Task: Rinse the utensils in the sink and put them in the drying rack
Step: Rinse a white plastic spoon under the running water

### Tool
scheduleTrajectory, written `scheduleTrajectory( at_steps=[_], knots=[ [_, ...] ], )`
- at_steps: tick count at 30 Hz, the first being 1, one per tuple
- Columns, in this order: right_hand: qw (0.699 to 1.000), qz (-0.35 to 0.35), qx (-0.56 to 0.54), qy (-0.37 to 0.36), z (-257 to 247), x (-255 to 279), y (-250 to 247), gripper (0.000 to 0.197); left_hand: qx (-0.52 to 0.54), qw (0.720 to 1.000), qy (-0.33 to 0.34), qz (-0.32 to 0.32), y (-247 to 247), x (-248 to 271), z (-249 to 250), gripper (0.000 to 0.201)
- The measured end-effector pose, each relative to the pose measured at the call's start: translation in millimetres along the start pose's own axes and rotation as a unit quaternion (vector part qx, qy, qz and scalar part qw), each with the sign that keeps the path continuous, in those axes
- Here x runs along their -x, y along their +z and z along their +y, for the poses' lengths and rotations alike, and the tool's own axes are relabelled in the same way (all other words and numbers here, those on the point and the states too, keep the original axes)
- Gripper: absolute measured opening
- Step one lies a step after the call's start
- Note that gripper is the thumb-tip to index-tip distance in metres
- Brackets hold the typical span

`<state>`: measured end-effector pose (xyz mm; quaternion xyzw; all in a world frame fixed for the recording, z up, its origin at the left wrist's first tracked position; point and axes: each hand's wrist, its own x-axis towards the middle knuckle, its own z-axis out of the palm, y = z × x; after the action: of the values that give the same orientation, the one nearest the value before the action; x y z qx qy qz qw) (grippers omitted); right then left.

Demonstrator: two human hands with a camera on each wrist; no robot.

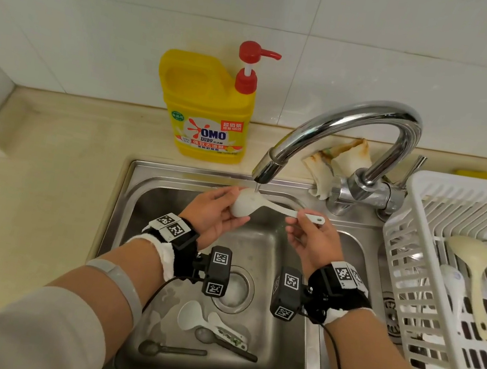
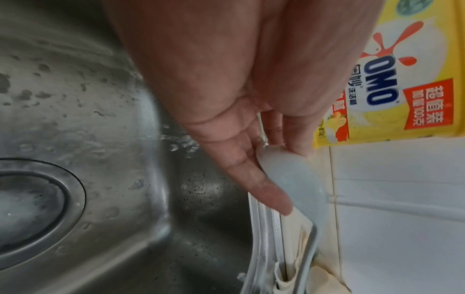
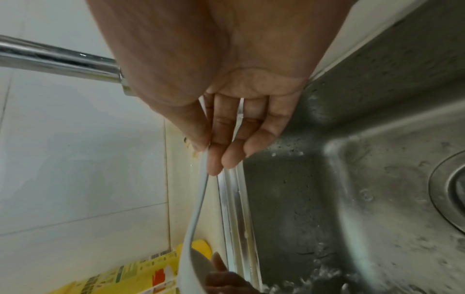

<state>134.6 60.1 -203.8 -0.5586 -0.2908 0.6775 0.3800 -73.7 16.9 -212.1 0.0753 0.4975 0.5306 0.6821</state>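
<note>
Your left hand (image 1: pixel 216 212) cups the bowl of a white ladle (image 1: pixel 251 206); your right hand (image 1: pixel 311 237) pinches its handle. The ladle lies level under the tap (image 1: pixel 273 165), over the sink's (image 1: pixel 138 200) back edge. The drying rack (image 1: pixel 417 242) stands right of the sink.

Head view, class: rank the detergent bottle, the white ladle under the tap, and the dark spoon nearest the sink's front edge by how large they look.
1. detergent bottle, clearly largest.
2. white ladle.
3. dark spoon, though it lies lower in the sink, so its true length against the ladle is unsure.
</note>
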Motion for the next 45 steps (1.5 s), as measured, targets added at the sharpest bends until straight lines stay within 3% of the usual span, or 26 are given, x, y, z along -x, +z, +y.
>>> scheduleTrajectory(
  at_steps=[7, 18, 23, 32, 38, 42, 45],
  knots=[
    [1.0, 0.019, -0.007, -0.001, 9.3, -1.4, 6.4, 0.009, -0.001, 0.999, -0.009, 0.036, -1.0, -0.3, 3.1, 0.029],
    [0.998, 0.027, -0.043, 0.034, 7.6, -3.8, 9.1, 0.006, -0.011, 1.0, 0.014, 0.018, 4.3, 1.8, 2.2, 0.039],
    [0.999, 0.012, -0.012, 0.035, 14.4, -6.6, 17.0, 0.005, 0.016, 0.997, 0.02, 0.075, -10.1, 4.8, 7.5, 0.03],
    [0.997, -0.051, 0.046, 0.043, 19.2, -5.8, 42.1, 0.019, 0.064, 0.976, 0.033, 0.205, -35.1, 5.7, 15.3, 0.039],
    [0.992, -0.073, 0.073, 0.067, 24.0, -2.1, 57.5, 0.02, 0.058, 0.961, 0.034, 0.269, -48.9, 4.3, 22.7, 0.033],
    [0.989, -0.096, 0.087, 0.073, 22.4, 2.7, 67.2, 0.026, 0.028, 0.957, 0.039, 0.287, -57.6, 2.6, 24.8, 0.018],
    [0.989, -0.102, 0.079, 0.078, 20.3, 3.0, 73.4, 0.027, -0.006, 0.953, 0.063, 0.298, -61.9, 0.1, 21.1, 0.027]
  ],
)
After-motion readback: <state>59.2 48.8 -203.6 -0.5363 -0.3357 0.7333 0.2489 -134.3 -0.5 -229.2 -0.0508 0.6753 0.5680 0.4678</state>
